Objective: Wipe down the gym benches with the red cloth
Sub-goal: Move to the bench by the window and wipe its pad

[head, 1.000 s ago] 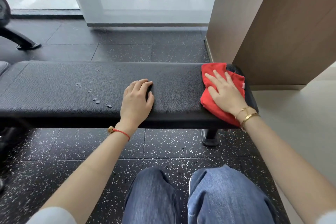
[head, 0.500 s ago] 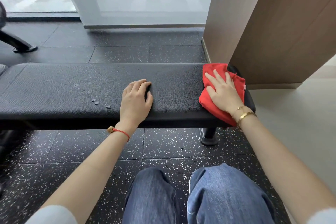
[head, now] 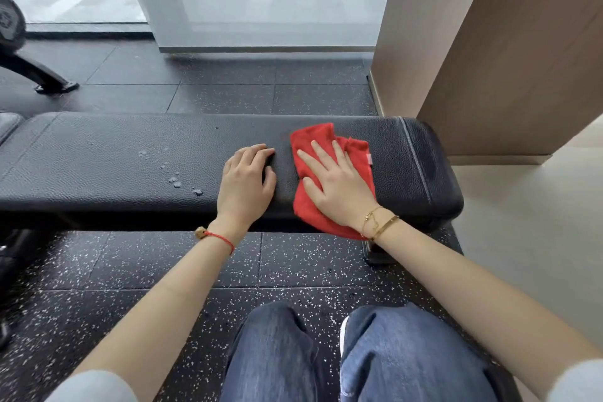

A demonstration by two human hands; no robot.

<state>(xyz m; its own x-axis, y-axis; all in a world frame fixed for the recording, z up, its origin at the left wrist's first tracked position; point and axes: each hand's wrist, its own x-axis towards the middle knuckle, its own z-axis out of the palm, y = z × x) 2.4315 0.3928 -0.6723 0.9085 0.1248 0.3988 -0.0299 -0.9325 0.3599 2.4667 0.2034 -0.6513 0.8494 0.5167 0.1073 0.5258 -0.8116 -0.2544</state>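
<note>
On the black bench surface [head: 98, 160], our right hand [head: 339, 188] presses the red cloth [head: 326, 143] flat, grip open; our left hand [head: 246, 181] rests alongside, fingers loosely bent. Water droplets [head: 174, 179] sit beyond it, so a short stroke could miss them.

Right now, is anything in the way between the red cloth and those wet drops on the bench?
Yes. The left hand rests on the black padded bench, right between the red cloth under the right hand and the water droplets farther left. It would have to lift or shift aside.
</note>
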